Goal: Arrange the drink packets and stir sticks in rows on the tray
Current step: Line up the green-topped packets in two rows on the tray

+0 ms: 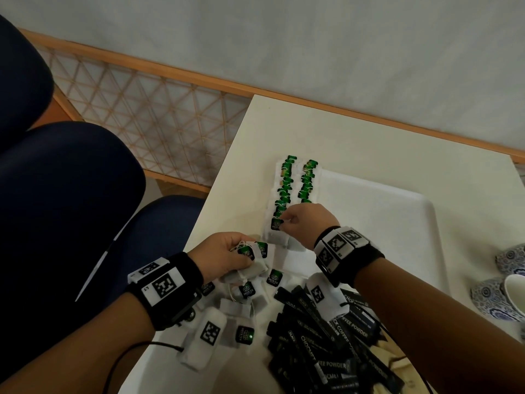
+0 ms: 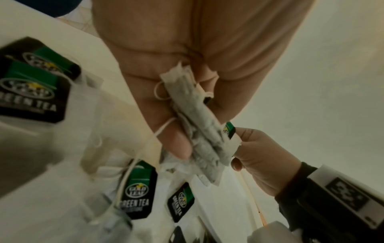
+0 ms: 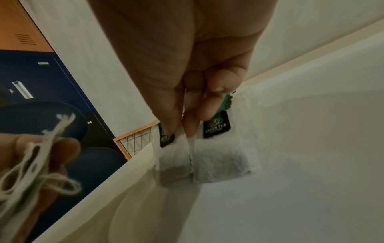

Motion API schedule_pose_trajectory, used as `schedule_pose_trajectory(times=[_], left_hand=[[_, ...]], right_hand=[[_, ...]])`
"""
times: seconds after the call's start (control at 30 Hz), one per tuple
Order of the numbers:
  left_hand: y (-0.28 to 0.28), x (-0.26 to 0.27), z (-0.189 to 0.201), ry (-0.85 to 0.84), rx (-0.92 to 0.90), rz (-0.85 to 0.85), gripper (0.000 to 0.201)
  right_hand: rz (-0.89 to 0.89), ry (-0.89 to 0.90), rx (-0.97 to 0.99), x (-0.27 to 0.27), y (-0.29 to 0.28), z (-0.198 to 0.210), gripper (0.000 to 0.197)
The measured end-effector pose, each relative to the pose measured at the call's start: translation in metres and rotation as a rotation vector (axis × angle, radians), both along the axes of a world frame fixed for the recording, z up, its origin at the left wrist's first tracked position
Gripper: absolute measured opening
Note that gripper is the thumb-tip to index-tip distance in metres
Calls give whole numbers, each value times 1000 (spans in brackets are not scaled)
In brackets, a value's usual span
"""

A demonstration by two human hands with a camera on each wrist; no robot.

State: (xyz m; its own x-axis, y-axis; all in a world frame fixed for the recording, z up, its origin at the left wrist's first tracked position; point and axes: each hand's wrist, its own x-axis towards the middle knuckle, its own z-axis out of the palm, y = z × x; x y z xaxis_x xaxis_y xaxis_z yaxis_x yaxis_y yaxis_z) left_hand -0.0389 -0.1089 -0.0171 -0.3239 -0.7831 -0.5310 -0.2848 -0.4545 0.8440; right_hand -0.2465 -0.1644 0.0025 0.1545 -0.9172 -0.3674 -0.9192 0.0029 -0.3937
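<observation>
**Tea bags going down in rows**

A white tray (image 1: 397,194) sits on a pale table (image 1: 284,132). Along the left side of the tray lie two rows of tea bags (image 1: 295,183). Each bag is white with a small green and black tag. The bags overlap one another, running from the far end toward the person.

The right hand (image 1: 301,220) is at the near end of the left row. Its fingertips (image 3: 207,113) pinch the top of a tea bag (image 3: 176,157) that lies on the tray. Another tea bag (image 3: 220,157) lies just beside it, touching it, with its tag facing up.

The left hand (image 1: 224,257) is near the front left edge of the tray. Its fingers are curled round a small bunch of tea bags (image 2: 199,128). White strings (image 2: 164,129) hang loose from the bunch.

More tea bags (image 1: 247,291) lie loose in a heap under and in front of the left hand. Some tags read "GREEN TEA". To the right of that heap is a pile of long black drink packets (image 1: 321,336). They lie across one another in a jumble. Some read "COFFEE POWDER".

At the far right edge of the table stand blue and white patterned cups (image 1: 494,300). Dark blue chairs (image 1: 71,194) stand left of the table.
</observation>
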Motion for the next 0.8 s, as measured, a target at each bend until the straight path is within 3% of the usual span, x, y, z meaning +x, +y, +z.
schedule_pose_trajectory(times=[0.23,0.37,0.63,0.8], left_hand=[[-3,-7,2,-20,-69,9,38],[-2,-15,8,11,-93,28,39],[0,-16,4,23,-75,67,33],[1,-22,5,26,-91,50,31]], right_hand=[[-93,-248,-97,-9,16,10,17],[-48,-443,67,-3,36,18,24],[-64,-459,33,-23,42,16,28],[25,-327,33,-21,45,15,19]])
